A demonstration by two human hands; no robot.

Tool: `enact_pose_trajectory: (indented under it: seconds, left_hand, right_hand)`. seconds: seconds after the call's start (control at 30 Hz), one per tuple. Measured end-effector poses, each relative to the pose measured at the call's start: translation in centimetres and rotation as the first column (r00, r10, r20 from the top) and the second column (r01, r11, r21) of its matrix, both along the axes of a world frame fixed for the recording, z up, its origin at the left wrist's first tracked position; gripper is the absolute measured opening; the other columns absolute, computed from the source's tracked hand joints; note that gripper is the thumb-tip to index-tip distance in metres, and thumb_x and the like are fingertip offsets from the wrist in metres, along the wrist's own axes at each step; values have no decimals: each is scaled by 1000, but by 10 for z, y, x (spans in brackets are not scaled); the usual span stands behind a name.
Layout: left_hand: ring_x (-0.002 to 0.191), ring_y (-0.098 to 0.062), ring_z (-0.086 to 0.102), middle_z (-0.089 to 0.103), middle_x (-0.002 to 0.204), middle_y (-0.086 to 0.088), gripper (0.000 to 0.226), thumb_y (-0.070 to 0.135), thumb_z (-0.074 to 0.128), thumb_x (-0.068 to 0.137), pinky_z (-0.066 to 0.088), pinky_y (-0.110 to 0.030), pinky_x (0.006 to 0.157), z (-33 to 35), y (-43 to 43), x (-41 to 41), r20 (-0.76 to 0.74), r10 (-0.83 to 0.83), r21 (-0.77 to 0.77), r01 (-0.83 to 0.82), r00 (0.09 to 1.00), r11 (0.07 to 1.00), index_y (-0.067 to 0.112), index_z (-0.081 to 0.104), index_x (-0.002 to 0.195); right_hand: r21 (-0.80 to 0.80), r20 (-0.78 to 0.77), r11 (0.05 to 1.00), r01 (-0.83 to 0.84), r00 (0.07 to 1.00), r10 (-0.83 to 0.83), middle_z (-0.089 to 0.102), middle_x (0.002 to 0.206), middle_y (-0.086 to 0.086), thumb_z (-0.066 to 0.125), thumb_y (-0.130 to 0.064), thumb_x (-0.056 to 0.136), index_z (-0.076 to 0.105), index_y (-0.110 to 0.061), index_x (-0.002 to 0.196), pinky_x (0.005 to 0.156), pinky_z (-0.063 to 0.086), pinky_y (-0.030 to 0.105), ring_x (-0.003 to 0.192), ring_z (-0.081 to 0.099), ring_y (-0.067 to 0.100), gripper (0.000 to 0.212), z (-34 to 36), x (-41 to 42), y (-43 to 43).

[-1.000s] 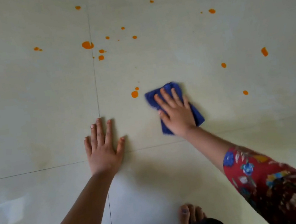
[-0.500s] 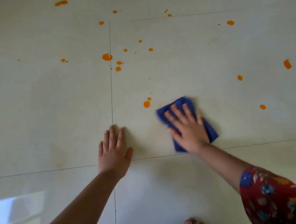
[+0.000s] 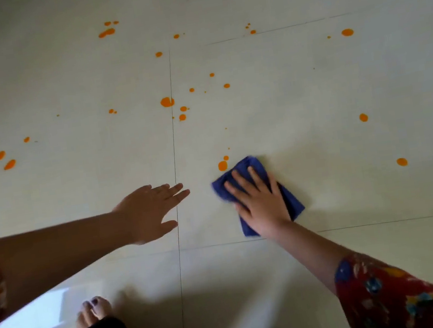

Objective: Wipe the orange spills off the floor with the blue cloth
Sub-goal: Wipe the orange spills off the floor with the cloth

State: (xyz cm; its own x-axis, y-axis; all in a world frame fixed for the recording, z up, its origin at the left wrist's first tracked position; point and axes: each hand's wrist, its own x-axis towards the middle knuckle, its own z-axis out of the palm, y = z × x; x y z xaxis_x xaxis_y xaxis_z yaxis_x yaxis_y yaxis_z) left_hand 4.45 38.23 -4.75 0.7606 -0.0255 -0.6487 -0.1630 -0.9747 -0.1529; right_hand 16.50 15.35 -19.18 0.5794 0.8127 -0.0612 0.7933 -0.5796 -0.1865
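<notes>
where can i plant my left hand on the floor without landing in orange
Bare: the near tile, on your side of the cross grout line; also left of the long grout line, between the left hand and the two far-left drops. Crowded: the cluster round the big drop, and the drops beside the blue cloth under the right hand.

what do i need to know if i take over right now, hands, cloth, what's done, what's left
Hands: right hand flat on the blue cloth, pressing it to the floor; left hand open, holding nothing, by the tile seam.
Done: no orange shows on tiles nearest the feet.
Left: the orange spot at the cloth's far corner, then many orange spills scattered farther out.
</notes>
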Motion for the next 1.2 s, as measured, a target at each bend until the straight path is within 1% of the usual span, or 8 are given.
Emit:
enact_pose_trajectory:
  seconds: [0.17,0.3,0.43,0.63,0.77,0.9,1.07,1.2]
  left_hand:
    - [149,-11,3,-10,161,6,73,63,10,92,13,-28,117,-6,20,13,79,-23,-136,33,997,990,27,-14,151]
    - [149,-11,1,-11,161,9,91,68,-10,65,9,-29,118,-40,28,11,100,144,-273,-112,985,955,32,-18,149]
    - [149,-14,-6,-15,161,7,78,65,19,90,6,-32,120,-75,36,17,106,230,-316,-186,967,930,30,-12,152]
    - [148,-12,-15,-25,156,11,75,54,33,98,0,-34,120,-107,68,31,229,281,-391,-177,932,903,30,-13,152]
    - [148,-14,-13,-24,157,11,72,51,33,98,4,-34,121,-111,74,24,245,268,-429,-144,932,892,29,-7,153]
    - [148,-14,-13,-24,158,9,71,52,31,98,8,-36,121,-102,83,24,187,211,-414,-117,959,903,29,-7,153]
    - [148,-12,-11,-19,159,11,67,52,29,99,8,-33,121,-104,88,22,210,239,-477,-114,948,871,29,0,154]
    - [147,-9,-11,-19,157,16,74,59,9,86,2,-27,117,-110,90,9,240,276,-546,-106,931,831,30,2,154]
  right_hand:
    - [-62,68,844,-532,842,536,20,160,-14,33,-53,98,26,-43,149,116,16,48,148,20,20,52,-7,2,-48]
    - [-174,24,959,-223,973,230,31,157,-10,20,-52,100,12,-42,152,107,36,53,142,33,24,54,0,64,-37]
    - [-329,-64,930,-165,986,153,3,161,-8,-3,-59,96,-8,-43,149,111,27,57,148,7,28,55,22,74,16]
    - [-448,-96,850,-277,960,263,24,160,-3,23,-50,99,22,-34,152,108,24,45,144,28,28,55,24,31,6]
    - [-483,-125,875,-13,991,-54,-2,162,-10,-17,-62,90,-8,-44,150,113,33,43,149,9,23,63,48,43,-10]
    - [-605,-241,796,16,949,-201,-19,160,-12,15,-45,104,-14,-42,149,119,18,47,150,-11,22,53,66,25,-6]
    - [-549,-120,822,149,960,-254,-15,162,-6,-11,-74,86,-21,-51,145,109,18,70,148,-12,35,64,56,17,-1]
    - [-342,-115,924,-171,984,140,16,162,-4,29,-56,96,9,-44,152,108,20,64,147,11,37,60,30,-19,41]
